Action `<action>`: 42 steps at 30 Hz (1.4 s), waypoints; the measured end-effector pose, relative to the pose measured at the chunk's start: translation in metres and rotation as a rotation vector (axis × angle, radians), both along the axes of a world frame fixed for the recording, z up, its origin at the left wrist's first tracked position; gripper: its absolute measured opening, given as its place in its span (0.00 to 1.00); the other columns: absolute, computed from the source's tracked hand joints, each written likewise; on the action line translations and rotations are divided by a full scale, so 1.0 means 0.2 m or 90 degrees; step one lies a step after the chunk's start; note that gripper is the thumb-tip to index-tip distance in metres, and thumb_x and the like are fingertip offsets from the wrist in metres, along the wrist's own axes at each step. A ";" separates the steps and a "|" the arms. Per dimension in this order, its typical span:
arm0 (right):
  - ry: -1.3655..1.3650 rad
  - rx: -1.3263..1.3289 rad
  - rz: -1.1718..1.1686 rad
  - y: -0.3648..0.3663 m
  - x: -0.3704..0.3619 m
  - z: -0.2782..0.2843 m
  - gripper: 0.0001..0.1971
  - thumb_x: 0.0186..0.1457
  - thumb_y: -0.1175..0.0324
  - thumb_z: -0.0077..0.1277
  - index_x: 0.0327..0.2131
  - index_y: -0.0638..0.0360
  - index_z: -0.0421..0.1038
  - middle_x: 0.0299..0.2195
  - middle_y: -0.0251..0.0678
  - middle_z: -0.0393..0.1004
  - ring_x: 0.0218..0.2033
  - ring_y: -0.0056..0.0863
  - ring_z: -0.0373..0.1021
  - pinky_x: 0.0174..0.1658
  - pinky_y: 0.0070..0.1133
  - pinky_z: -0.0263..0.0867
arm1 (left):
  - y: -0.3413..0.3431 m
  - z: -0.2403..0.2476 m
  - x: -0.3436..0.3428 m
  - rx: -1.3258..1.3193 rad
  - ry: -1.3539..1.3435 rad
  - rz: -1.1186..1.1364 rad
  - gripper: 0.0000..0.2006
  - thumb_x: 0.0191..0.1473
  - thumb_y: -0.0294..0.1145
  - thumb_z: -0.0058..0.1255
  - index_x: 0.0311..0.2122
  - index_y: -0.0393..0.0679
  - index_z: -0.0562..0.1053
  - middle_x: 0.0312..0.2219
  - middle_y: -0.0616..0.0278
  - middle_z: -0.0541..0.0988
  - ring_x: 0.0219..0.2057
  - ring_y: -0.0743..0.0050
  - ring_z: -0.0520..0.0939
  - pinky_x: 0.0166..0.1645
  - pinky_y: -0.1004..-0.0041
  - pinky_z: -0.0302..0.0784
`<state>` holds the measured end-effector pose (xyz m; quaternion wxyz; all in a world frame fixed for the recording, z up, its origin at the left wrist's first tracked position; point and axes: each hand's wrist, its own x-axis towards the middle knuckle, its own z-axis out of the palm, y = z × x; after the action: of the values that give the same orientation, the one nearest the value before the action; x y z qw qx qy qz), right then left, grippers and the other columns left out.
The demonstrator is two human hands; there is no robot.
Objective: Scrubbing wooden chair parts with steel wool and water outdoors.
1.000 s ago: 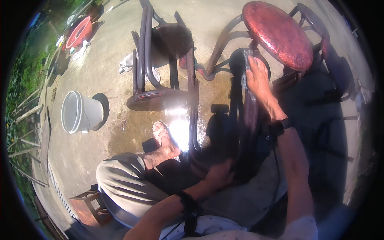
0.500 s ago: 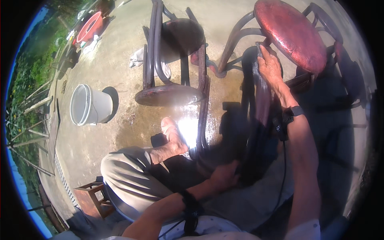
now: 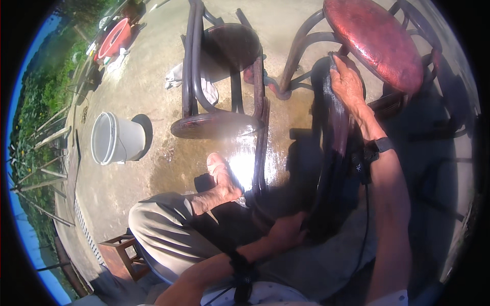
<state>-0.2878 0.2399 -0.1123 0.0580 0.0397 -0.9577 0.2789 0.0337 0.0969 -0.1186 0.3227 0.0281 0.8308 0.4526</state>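
Strong sunlight falls on a pale concrete floor, casting dark shadows and glaring off a wet patch. Green plants and rough wooden poles line the left; a low wooden stool stands nearby.

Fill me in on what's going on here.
A seated person's right hand is on a dark brown, tube-like chair frame, with what looks like a thin grey pad at its fingers. The left hand is low in shadow near the frame's closer end; its grip is hard to make out. Beyond is a round, glossy red chair seat; a whitish plastic bucket is off left.
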 end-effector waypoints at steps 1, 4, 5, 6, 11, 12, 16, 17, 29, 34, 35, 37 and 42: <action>0.024 -0.024 0.020 0.00 0.00 -0.01 0.23 0.51 0.61 0.40 0.52 0.51 0.60 0.40 0.51 0.68 0.42 0.49 0.65 0.47 0.35 0.60 | -0.01 -0.01 0.00 0.006 0.026 0.003 0.18 0.46 0.34 0.51 0.42 0.40 0.65 0.30 0.45 0.75 0.33 0.48 0.77 0.38 0.60 0.73; 0.057 -0.035 0.054 0.00 0.06 -0.06 0.22 0.51 0.63 0.41 0.51 0.53 0.62 0.45 0.51 0.65 0.45 0.48 0.63 0.48 0.34 0.59 | -0.02 0.00 -0.01 0.007 0.038 0.011 0.18 0.46 0.35 0.51 0.42 0.40 0.65 0.28 0.46 0.75 0.32 0.49 0.78 0.37 0.60 0.73; 0.138 -0.011 0.061 0.00 0.10 -0.09 0.22 0.51 0.64 0.41 0.51 0.53 0.62 0.47 0.50 0.63 0.46 0.48 0.62 0.49 0.34 0.59 | -0.02 0.00 -0.01 0.001 0.026 0.019 0.18 0.46 0.35 0.51 0.42 0.40 0.65 0.28 0.46 0.76 0.32 0.49 0.78 0.36 0.60 0.73; 0.220 0.011 0.069 0.00 0.13 -0.11 0.22 0.51 0.65 0.41 0.51 0.54 0.62 0.49 0.49 0.61 0.48 0.47 0.61 0.49 0.34 0.59 | -0.02 -0.01 0.00 0.002 0.025 0.020 0.18 0.46 0.35 0.51 0.42 0.40 0.65 0.28 0.46 0.76 0.32 0.49 0.78 0.36 0.60 0.73; 0.032 -0.019 0.009 -0.03 0.09 0.01 0.22 0.51 0.64 0.40 0.52 0.54 0.61 0.47 0.51 0.63 0.47 0.50 0.61 0.49 0.35 0.59 | -0.02 -0.03 0.02 -0.005 0.017 0.007 0.19 0.44 0.33 0.52 0.42 0.43 0.64 0.28 0.48 0.75 0.32 0.47 0.77 0.37 0.59 0.73; 0.034 -0.018 0.006 -0.03 0.05 0.01 0.22 0.51 0.64 0.40 0.52 0.54 0.61 0.47 0.51 0.63 0.47 0.50 0.61 0.49 0.35 0.59 | -0.01 -0.03 0.01 -0.005 0.019 0.004 0.19 0.44 0.33 0.52 0.42 0.43 0.64 0.28 0.48 0.75 0.32 0.47 0.77 0.37 0.59 0.73; 0.014 -0.053 -0.008 -0.01 0.06 0.05 0.21 0.51 0.65 0.42 0.50 0.54 0.62 0.43 0.50 0.67 0.45 0.48 0.63 0.49 0.35 0.59 | 0.02 0.00 0.01 -0.005 0.009 -0.002 0.20 0.47 0.37 0.50 0.45 0.41 0.65 0.29 0.47 0.76 0.34 0.49 0.78 0.39 0.62 0.73; 0.082 -0.036 0.021 0.00 0.12 0.02 0.21 0.50 0.66 0.43 0.50 0.55 0.62 0.45 0.50 0.64 0.48 0.48 0.60 0.50 0.35 0.57 | 0.01 0.01 0.00 -0.037 -0.024 0.001 0.21 0.48 0.38 0.50 0.46 0.41 0.64 0.30 0.47 0.76 0.34 0.49 0.78 0.40 0.62 0.73; 0.089 -0.036 0.103 -0.06 0.68 0.08 0.22 0.51 0.69 0.42 0.51 0.60 0.59 0.53 0.54 0.54 0.55 0.54 0.49 0.57 0.37 0.47 | -0.04 0.00 0.01 -0.011 0.040 0.005 0.20 0.48 0.40 0.49 0.43 0.40 0.64 0.29 0.46 0.76 0.33 0.46 0.78 0.38 0.59 0.73; 0.136 -0.003 0.032 -0.04 0.13 0.06 0.22 0.51 0.67 0.42 0.51 0.57 0.60 0.50 0.52 0.58 0.51 0.52 0.55 0.53 0.35 0.54 | 0.00 0.01 0.00 -0.019 0.005 -0.014 0.21 0.48 0.42 0.48 0.44 0.39 0.64 0.27 0.45 0.76 0.32 0.45 0.77 0.38 0.57 0.72; 0.001 -0.021 0.015 -0.05 0.06 0.13 0.22 0.51 0.66 0.41 0.51 0.55 0.60 0.49 0.53 0.59 0.50 0.53 0.57 0.52 0.36 0.55 | 0.01 0.00 0.01 -0.022 0.011 -0.007 0.20 0.49 0.41 0.47 0.44 0.40 0.64 0.28 0.44 0.76 0.32 0.44 0.77 0.38 0.58 0.73; -0.081 -0.029 -0.008 -0.06 0.04 0.13 0.22 0.52 0.62 0.40 0.52 0.50 0.60 0.47 0.54 0.62 0.46 0.53 0.61 0.49 0.36 0.58 | -0.01 0.03 -0.01 -0.040 0.014 -0.009 0.19 0.47 0.38 0.49 0.43 0.41 0.64 0.29 0.45 0.75 0.33 0.45 0.77 0.38 0.58 0.73; 0.099 -0.035 0.076 -0.03 0.25 0.02 0.22 0.50 0.69 0.43 0.51 0.53 0.61 0.52 0.48 0.57 0.53 0.50 0.53 0.53 0.34 0.55 | 0.00 -0.01 0.01 -0.043 -0.011 0.007 0.21 0.49 0.40 0.48 0.45 0.39 0.64 0.32 0.45 0.76 0.35 0.47 0.78 0.40 0.59 0.72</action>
<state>-0.2376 0.2329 -0.1083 0.1162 0.1163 -0.9384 0.3039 0.0361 0.0969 -0.1200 0.3280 0.0084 0.8430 0.4262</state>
